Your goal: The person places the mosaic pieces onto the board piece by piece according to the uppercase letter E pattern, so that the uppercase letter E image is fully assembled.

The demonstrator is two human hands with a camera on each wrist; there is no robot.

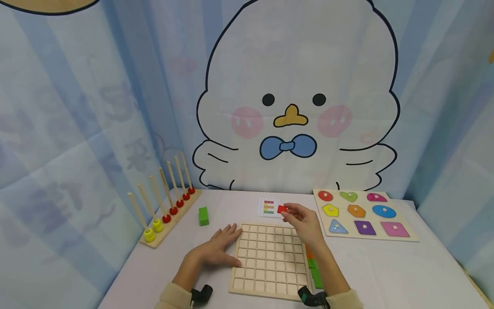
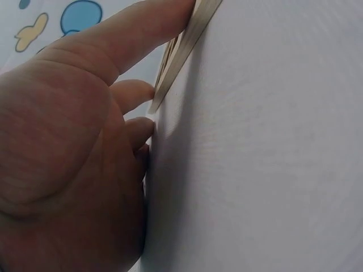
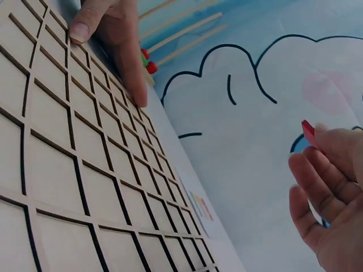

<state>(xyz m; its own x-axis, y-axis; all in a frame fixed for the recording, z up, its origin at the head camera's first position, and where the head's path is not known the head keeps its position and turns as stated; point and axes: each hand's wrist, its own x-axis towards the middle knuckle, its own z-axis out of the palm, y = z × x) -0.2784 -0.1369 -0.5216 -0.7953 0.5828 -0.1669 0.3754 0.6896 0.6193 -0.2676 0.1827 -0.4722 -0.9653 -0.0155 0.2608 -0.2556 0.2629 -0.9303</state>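
Observation:
In the head view a wooden grid board (image 1: 266,260) of square cells lies on the table. My left hand (image 1: 219,248) rests at its left edge, thumb and fingertips touching the frame; the left wrist view shows that thumb (image 2: 153,28) on the board's rim. Between thumb and fingers my right hand (image 1: 306,223) pinches a small red tile (image 1: 282,209), held up beyond the board's far right part. The right wrist view shows the red tile (image 3: 309,134) raised above the board. Behind it lies a white card (image 1: 266,207) printed with coloured squares.
Green blocks (image 1: 316,277) and an orange one lie along the board's right edge, partly hidden by my forearm. A green block (image 1: 203,216) stands to the left. Further left is a peg rack (image 1: 167,229) with red and yellow beads; a shape puzzle (image 1: 386,236) lies at right.

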